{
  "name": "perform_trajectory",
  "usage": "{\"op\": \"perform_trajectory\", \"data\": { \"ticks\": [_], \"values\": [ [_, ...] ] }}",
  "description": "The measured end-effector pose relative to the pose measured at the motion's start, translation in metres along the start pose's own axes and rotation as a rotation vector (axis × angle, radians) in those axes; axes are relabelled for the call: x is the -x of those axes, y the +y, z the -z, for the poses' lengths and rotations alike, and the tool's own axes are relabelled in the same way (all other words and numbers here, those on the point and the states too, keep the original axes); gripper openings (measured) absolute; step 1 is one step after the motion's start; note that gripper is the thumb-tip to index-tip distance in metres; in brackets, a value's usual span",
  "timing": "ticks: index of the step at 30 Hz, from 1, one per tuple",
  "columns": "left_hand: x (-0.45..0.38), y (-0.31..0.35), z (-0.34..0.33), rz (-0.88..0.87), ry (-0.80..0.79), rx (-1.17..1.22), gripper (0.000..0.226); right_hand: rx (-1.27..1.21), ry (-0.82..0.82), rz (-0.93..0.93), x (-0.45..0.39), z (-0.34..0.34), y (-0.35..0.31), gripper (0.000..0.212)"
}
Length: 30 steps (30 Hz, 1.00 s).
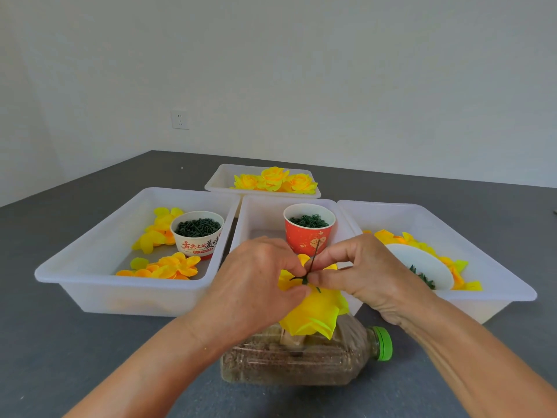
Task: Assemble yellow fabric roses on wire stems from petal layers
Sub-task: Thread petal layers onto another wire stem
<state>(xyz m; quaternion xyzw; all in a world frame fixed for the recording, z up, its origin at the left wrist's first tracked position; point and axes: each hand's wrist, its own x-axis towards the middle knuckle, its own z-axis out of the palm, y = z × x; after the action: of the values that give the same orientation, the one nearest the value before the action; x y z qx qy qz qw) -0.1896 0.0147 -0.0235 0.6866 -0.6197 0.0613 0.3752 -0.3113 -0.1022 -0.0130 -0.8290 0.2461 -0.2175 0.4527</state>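
A yellow fabric rose [313,315] hangs upside down over a sand-filled bottle [301,360], its dark green wire stem [313,257] pointing up. My left hand [256,285] grips the rose's base from the left. My right hand [370,276] pinches a small green piece at the stem, just above the petals. Loose yellow petal layers [168,267] lie in the left tray [90,276]. Finished roses [275,179] fill the far tray [223,176].
A white cup of dark green pieces [197,230] stands in the left tray. A red cup of green rings [309,227] stands in the middle tray [256,218]. The right tray [497,267] holds petals and a white plate [422,263]. The tabletop is grey.
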Motion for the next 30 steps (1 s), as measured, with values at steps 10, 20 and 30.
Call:
{"op": "perform_trajectory", "data": {
  "ticks": [10, 20, 30],
  "values": [
    [-0.002, 0.006, 0.000, -0.014, -0.046, -0.104, 0.011, 0.132, -0.036, 0.004, -0.002, 0.002, -0.004, 0.014],
    [0.001, 0.005, -0.001, -0.153, -0.114, -0.305, 0.015, 0.183, -0.052, 0.062, 0.001, -0.001, 0.001, 0.015],
    [-0.003, -0.005, 0.006, 0.174, -0.114, 0.218, 0.009, -0.147, -0.017, -0.062, 0.008, 0.002, 0.013, 0.015]
  ]
}}
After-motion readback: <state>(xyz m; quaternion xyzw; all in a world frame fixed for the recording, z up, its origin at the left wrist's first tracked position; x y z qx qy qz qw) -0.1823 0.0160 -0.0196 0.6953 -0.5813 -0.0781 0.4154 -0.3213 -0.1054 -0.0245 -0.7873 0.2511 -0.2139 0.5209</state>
